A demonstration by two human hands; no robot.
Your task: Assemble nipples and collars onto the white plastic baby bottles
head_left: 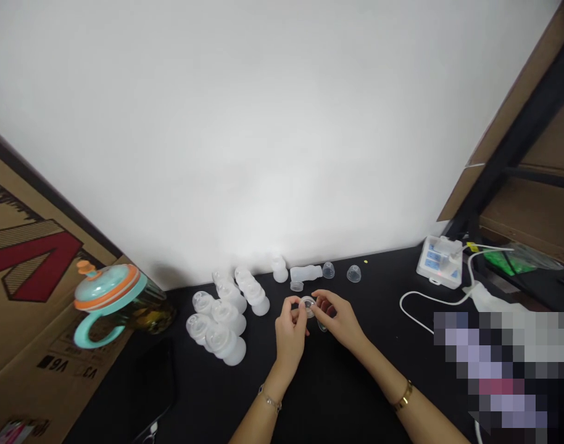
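Observation:
My left hand and my right hand meet over the black table, fingers pinched on a small clear round bottle collar. Whether a teat sits inside the collar is too small to tell. Under my right fingers a clear piece partly shows. Just beyond my hands, a white baby bottle lies on its side, with a clear ring in front of it. Two clear dome caps, a nearer-left cap and a right cap, rest beside it.
Several capped baby bottles stand to the left, one more bottle by the wall. Farther left are a teal-lidded jug, a dark phone and a cardboard box. At right are a white power strip and cable.

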